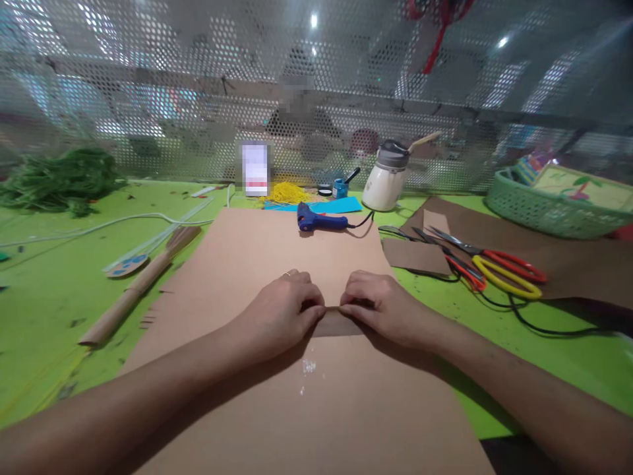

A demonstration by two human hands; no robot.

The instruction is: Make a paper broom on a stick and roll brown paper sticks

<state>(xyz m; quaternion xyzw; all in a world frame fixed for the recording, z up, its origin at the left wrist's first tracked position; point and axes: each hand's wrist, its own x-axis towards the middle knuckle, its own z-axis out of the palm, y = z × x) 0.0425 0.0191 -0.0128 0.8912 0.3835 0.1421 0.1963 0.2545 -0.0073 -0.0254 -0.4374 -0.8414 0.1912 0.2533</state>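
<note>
A small strip of brown paper (pixel 339 324) lies on a large sheet of brown paper (pixel 257 409). My left hand (pixel 277 307) pinches the strip's far edge at its left end, fingers curled and thumb pressed in. At the other end my right hand (pixel 383 307) pinches the same edge, its thumb and fingers closed. A short gap separates the two hands, and the edge between them looks folded or rolled. Shiny clear specks (pixel 309 367) dot the large sheet just nearer to me. Beyond the hands rests a blue hot glue gun (pixel 324 219).
Scissors (pixel 509 266) with red and yellow handles lie at right near a brown card piece (pixel 415 256) and a black cord. A green basket (pixel 544 208) stands behind them. At left are a rolled paper tube (pixel 133 290) and green strands (pixel 59 178). A white jar (pixel 386 185) stands at the back.
</note>
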